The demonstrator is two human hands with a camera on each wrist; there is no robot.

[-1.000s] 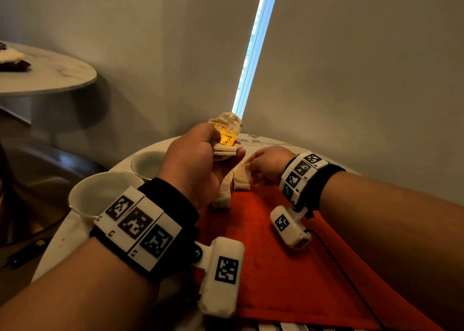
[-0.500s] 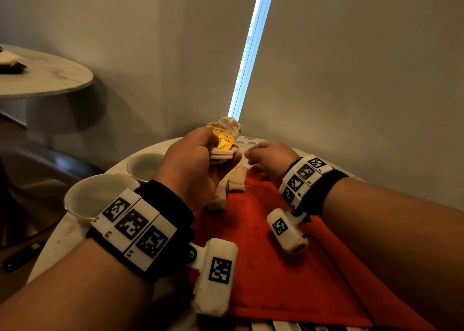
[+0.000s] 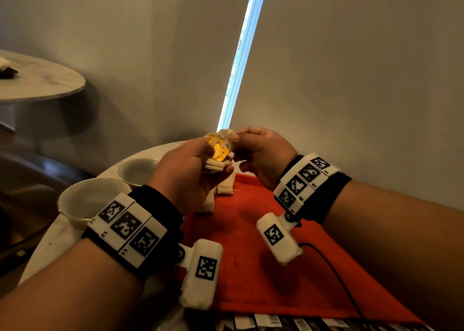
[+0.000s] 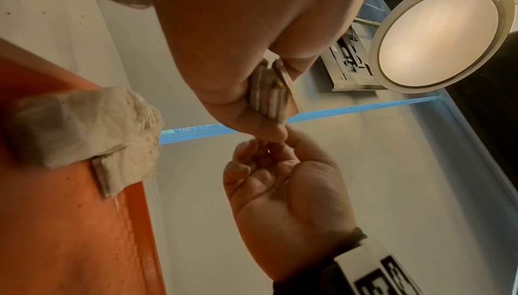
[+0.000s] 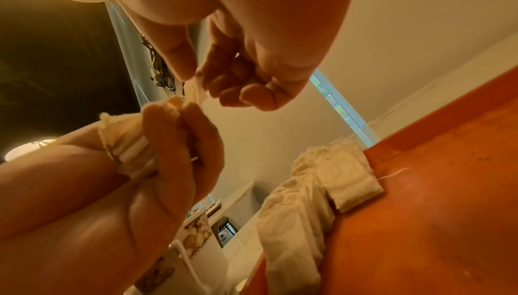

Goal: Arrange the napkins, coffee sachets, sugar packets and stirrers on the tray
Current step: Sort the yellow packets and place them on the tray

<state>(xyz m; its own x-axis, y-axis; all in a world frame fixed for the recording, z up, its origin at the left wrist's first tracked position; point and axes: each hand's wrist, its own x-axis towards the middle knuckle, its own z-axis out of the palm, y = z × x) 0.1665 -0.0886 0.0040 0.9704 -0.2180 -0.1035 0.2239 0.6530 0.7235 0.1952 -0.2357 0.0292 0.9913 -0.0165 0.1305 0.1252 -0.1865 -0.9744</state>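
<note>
Head view: napkins (image 3: 218, 189) on tray (image 3: 263, 255).

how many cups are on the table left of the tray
2: the near cup sits beside the left wrist, and the far cup stands just behind it, both off the orange tray. The arm may hide others.
</note>
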